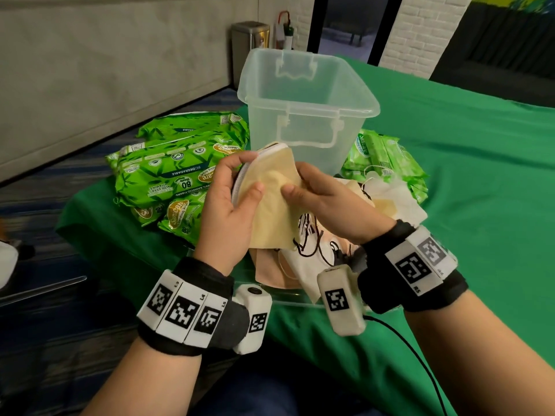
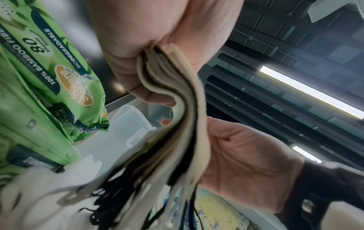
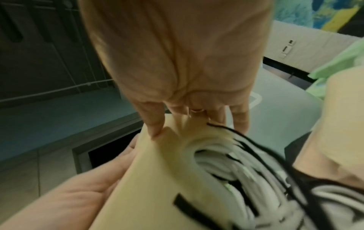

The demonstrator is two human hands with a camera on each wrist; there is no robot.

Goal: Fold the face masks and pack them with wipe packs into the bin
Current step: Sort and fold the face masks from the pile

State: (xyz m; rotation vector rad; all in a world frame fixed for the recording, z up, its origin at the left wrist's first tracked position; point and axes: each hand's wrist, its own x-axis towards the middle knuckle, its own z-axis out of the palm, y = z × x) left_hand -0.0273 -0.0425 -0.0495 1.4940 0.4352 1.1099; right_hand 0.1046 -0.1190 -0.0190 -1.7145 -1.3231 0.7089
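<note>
Both hands, left hand (image 1: 232, 202) and right hand (image 1: 326, 202), pinch a folded stack of face masks (image 1: 270, 199) just in front of the clear bin (image 1: 306, 97). Folding step, likely squaring the stack; next calls for lowering it into the bin. Long axis runs toward the bin, black ear loops (image 1: 309, 235) trailing nearest the person.

Indoor commercial or office-type room arranged as a demonstration station. Indicators: green cloth-covered table (image 1: 450, 163); steel pedal bin (image 1: 249, 49) and wall-mounted fire extinguisher (image 1: 285, 28) at 12 o'clock; white brick pillars (image 1: 420, 31) at 1 o'clock; patterned carpet (image 1: 45, 211) at 9 o'clock; exposed dark ceiling with strip lights (image 2: 307, 88)
</note>
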